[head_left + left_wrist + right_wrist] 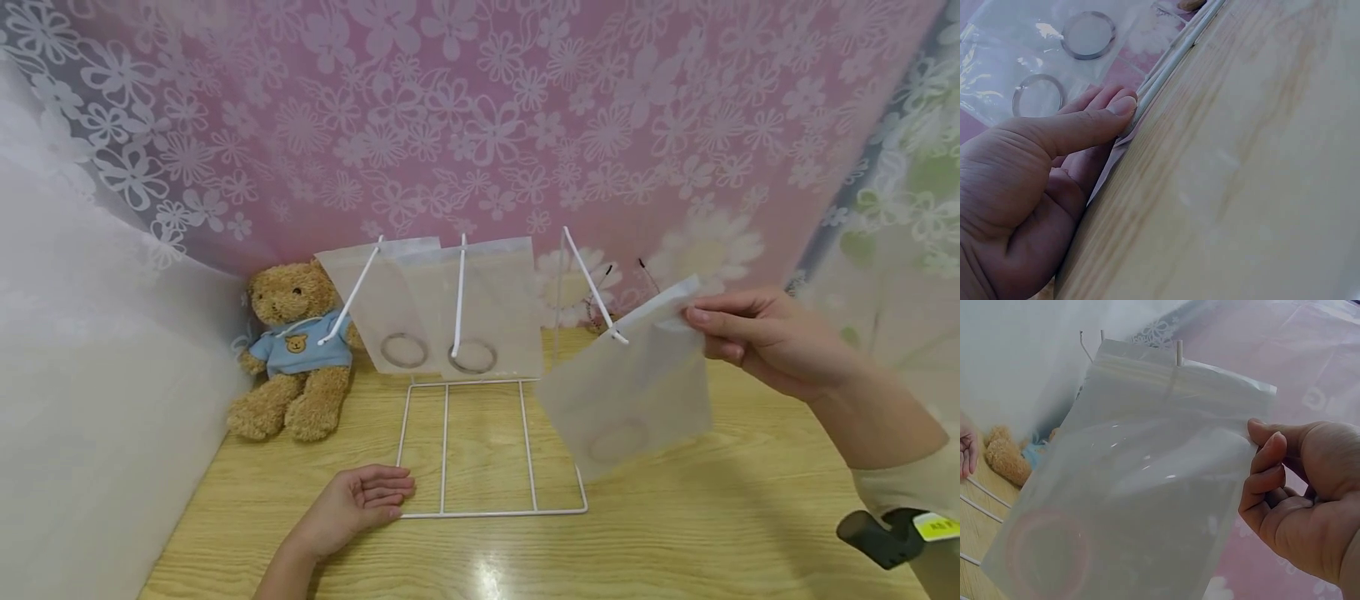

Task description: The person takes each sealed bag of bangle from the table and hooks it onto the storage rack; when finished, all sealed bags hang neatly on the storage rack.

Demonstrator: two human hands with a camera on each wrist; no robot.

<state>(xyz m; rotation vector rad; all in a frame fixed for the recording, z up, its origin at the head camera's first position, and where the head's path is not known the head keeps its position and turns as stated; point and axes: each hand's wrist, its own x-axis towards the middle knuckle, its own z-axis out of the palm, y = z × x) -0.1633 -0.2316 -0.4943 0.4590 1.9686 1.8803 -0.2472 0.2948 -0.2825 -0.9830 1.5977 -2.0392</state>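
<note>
A white wire display rack (487, 514) stands on the table, with three prongs rising toward the viewer. My left hand (358, 506) holds the front left corner of its base, thumb on the wire (1169, 69) in the left wrist view. My right hand (765, 333) pinches a frosted zip bag (637, 400) by its upper right edge; a faint ring (1047, 556) shows inside. The bag hangs tilted at the right prong (592, 279); whether the prong passes through it I cannot tell. Two more bags (382, 292) with rings hang on the left and middle prongs.
A brown teddy bear (292, 358) in a blue shirt sits behind the rack's left side. Behind the right prong is a small dark object (600, 321), partly hidden. A flowered pink curtain (487, 108) closes off the back, and a white sheet (90, 358) the left.
</note>
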